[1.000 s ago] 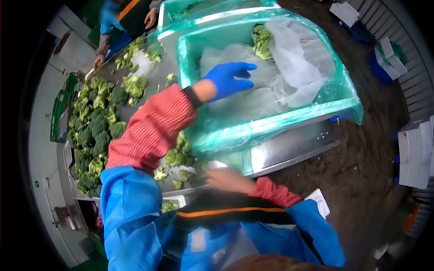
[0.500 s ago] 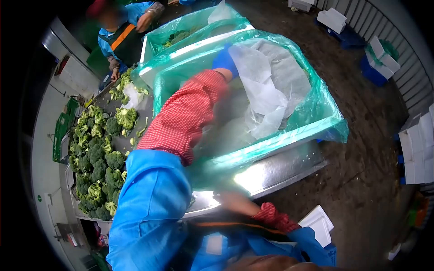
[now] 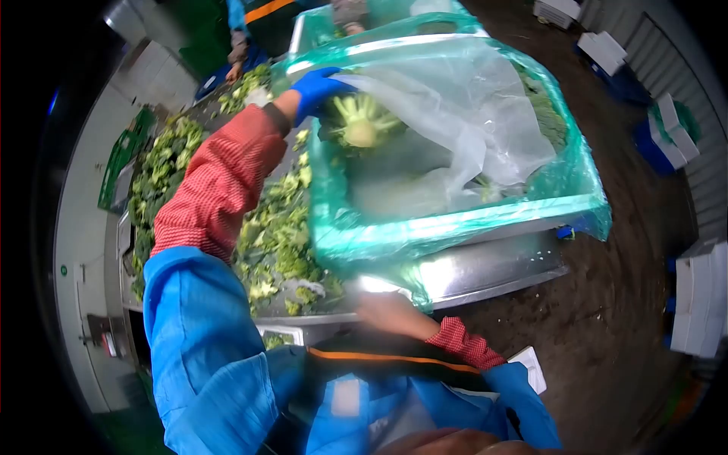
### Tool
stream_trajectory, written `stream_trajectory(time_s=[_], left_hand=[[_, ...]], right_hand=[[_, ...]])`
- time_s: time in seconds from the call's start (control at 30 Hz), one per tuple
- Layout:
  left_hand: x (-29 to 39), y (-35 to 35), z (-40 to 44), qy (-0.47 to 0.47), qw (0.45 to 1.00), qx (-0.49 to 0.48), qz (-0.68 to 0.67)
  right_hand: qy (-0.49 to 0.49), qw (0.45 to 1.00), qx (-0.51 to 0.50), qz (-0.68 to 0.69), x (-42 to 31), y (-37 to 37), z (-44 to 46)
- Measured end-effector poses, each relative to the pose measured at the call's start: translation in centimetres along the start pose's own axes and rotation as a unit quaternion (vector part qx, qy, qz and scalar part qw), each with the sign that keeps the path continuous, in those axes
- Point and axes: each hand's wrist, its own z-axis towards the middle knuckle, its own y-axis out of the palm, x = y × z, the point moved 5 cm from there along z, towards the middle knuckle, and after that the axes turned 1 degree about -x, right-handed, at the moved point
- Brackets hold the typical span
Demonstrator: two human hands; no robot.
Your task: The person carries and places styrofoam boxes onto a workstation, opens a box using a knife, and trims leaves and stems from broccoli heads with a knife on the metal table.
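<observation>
My left hand [image 3: 315, 92], in a blue glove, closes on the near left corner of a thin white sheet [image 3: 497, 140] at the box's far left corner. The translucent sheet stretches over the box [image 3: 462, 227], which has a green plastic liner [image 3: 588, 171] folded over its rim. Below my left fingers a broccoli head [image 3: 362, 130] lies stem up inside; more broccoli shows dimly at the right side. My bare right hand [image 3: 390, 311] is low by the table's near edge, beside the hanging liner. Motion blur smears its fingers.
Broccoli pieces [image 3: 284, 235] cover the metal table [image 3: 493, 265] left of the box. A second green-lined box [image 3: 303, 34] stands behind, with a co-worker's hand [image 3: 353, 26] at it. White boxes [image 3: 698, 299] are stacked at the right on the dark floor.
My left hand has moved left and toward me, drawing the sheet's corner across the box and uncovering a broccoli head. My view has shifted; the right hand stays low.
</observation>
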Motion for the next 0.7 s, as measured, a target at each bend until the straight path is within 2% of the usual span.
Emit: stream_trajectory(time_s=[0.07, 0.1, 0.17, 0.23, 0.33, 0.37, 0.43, 0.5, 0.57, 0.6, 0.67, 0.7], left_hand=[[-4.0, -4.3, -3.8, -0.001, 0.993, 0.049, -0.107], [-8.0, -6.8, -3.8, 0.045, 0.982, 0.015, -0.184], [-8.9, -8.5, -9.4, 0.074, 0.980, 0.037, -0.181], [-10.8, -10.1, -13.9, 0.113, 0.977, 0.054, -0.171], [-15.1, -11.8, -18.2, -0.004, 0.987, 0.101, -0.122], [-16.2, -11.4, -20.1, -0.122, 0.976, 0.109, -0.146], [-20.1, -10.5, -20.9, -0.051, 0.987, 0.099, -0.120], [-23.6, -9.2, -21.9, -0.078, 0.986, 0.081, -0.119], [-27.6, -7.9, -21.9, -0.077, 0.989, 0.097, -0.084], [-29.6, -7.1, -21.8, -0.098, 0.989, 0.096, -0.047], [-30.7, -5.5, -22.1, -0.043, 0.992, 0.115, 0.022], [-30.7, -4.7, -22.0, -0.025, 0.991, 0.122, 0.046]], right_hand=[[-0.009, 1.000, -0.017, -0.017, -0.7, 1.1, 1.1], [-0.050, 0.998, 0.033, 0.013, -0.8, 1.8, 1.6], [-0.055, 0.998, -0.013, -0.017, -3.0, 1.4, 2.6], [-0.103, 0.994, 0.019, 0.010, -4.9, 1.7, 3.8], [-0.186, 0.975, 0.080, 0.088, -8.7, 1.2, 5.5], [-0.168, 0.974, 0.106, 0.113, -9.2, 1.0, 6.0], [-0.128, 0.967, 0.152, 0.160, -10.4, 0.3, 6.6], [-0.119, 0.954, 0.232, 0.148, -11.8, -1.5, 7.3], [-0.071, 0.962, 0.250, 0.085, -13.1, -3.8, 8.1], [-0.076, 0.956, 0.272, -0.077, -14.2, -5.2, 8.6], [-0.039, 0.904, 0.291, -0.311, -15.1, -7.7, 9.3], [-0.001, 0.877, 0.293, -0.382, -15.1, -9.0, 9.5]])
